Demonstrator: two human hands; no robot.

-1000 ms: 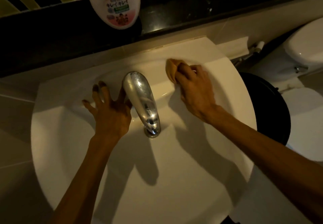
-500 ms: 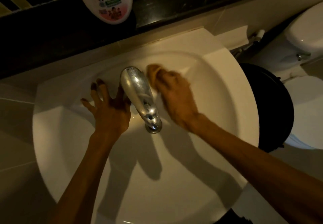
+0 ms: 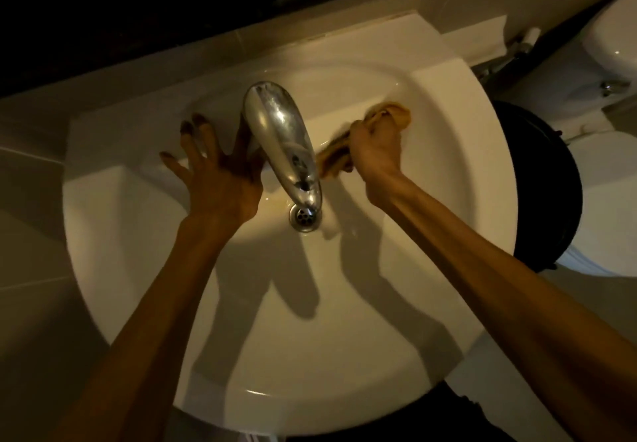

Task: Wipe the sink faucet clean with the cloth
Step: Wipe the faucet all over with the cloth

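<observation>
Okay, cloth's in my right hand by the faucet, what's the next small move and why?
Probably sweep the cloth left onto the faucet spout. The right hand holds it just beside the spout, whose top looks smudged, and the left hand braces the other side.

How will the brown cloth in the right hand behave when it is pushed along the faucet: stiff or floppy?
Probably floppy: the cloth bunches in the right hand, and a loose end trails toward the faucet. It looks light, since a closed fist alone holds it. On the smooth, shiny metal it may slide easily, so it likely needs firm pressing.
</observation>
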